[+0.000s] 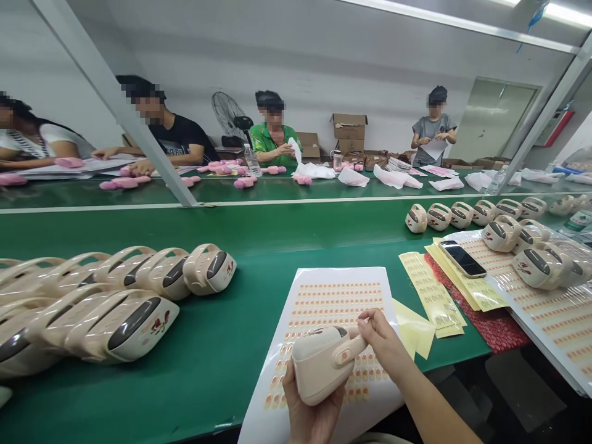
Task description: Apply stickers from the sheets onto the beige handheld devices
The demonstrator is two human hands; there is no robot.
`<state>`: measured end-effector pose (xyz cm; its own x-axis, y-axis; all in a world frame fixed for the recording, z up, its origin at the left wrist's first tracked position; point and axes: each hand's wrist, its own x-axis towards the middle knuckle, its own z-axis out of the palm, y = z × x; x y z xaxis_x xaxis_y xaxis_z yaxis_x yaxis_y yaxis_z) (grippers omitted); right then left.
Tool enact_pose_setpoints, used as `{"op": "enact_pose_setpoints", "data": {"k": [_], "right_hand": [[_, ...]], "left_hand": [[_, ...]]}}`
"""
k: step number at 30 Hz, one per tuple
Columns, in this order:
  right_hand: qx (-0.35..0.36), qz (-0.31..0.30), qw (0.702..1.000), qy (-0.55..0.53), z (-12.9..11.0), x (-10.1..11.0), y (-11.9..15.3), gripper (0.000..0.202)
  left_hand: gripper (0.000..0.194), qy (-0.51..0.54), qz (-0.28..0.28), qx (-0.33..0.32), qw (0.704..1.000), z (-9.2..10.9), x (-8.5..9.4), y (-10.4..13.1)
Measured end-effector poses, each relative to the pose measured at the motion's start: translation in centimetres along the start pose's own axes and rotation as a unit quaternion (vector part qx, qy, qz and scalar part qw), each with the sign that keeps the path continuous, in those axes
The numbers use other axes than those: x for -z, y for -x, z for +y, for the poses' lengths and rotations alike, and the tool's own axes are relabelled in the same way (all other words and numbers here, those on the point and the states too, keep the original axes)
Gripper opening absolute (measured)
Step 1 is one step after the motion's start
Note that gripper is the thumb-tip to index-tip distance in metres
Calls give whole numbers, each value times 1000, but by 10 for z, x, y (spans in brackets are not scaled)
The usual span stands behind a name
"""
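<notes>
My left hand [314, 419] cups a cream plastic handled case [319, 367] from below. The case is tilted, with a small oval sticker on its handle's side joint. The fingers of my right hand [382, 342] are closed at the far end of the handle; whether a sticker is between them is hidden. Under the case lies a white sheet with rows of small orange oval stickers [340, 299]. Similar cream cases [129, 324] with dark panels and red flower prints stand in rows at the left.
Yellow sticker sheets [425, 287], a phone [462, 259] and a stacked sticker sheet [550, 327] lie at the right, several cases [541, 265] on top. More cases [438, 216] line the belt [277, 228]. Across it, co-workers sit among pink items [222, 166]. A slanted metal post [139, 142] stands at left.
</notes>
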<state>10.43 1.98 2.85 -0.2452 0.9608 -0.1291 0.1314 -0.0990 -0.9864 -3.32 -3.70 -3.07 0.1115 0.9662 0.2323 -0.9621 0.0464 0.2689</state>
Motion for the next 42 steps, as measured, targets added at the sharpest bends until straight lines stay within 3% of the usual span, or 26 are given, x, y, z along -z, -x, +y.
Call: {"op": "enact_pose_setpoints", "data": {"k": [2, 4, 5, 7, 10, 11, 13, 15, 20, 29, 35, 38, 42], "right_hand": [[4, 26, 999, -23, -9, 11, -2, 38], [37, 54, 997, -41, -22, 21, 0, 40], [55, 51, 996, -48, -28, 24, 1, 40], [75, 2, 996, -54, -39, 26, 5, 37], [74, -94, 992, -39, -48, 17, 11, 26], [75, -108, 991, -24, -50, 13, 13, 23], [75, -114, 990, 19, -50, 4, 14, 20], [74, -113, 989, 55, -49, -1, 15, 21], [91, -93, 988, 84, -46, -4, 17, 24], [138, -113, 973, 146, -43, -2, 18, 21], [189, -61, 961, 191, -33, -7, 18, 18], [296, -19, 920, 257, -24, -7, 19, 17], [455, 20, 811, 367, -15, -3, 25, 24]], "left_hand": [[42, -73, 40, 2, 997, 7, 3, 0], [51, -228, 68, -22, 971, 19, 2, 0], [65, -330, 69, -40, 941, 25, 0, 0], [92, -532, 34, -62, 844, 38, -7, -1], [97, -719, -60, -39, 691, 52, -20, -5], [97, -744, -86, -33, 662, 54, -24, -6], [100, -763, -118, -37, 635, 55, -31, -11], [103, -763, -131, -39, 632, 54, -37, -14], [100, -741, -119, -27, 660, 53, -45, -18], [109, -773, -135, -24, 620, 53, -43, -21], [101, -757, -118, -40, 642, 52, -43, -18], [103, -758, -108, -39, 642, 53, -41, -18], [100, -742, -86, -54, 662, 55, -38, -19]]}}
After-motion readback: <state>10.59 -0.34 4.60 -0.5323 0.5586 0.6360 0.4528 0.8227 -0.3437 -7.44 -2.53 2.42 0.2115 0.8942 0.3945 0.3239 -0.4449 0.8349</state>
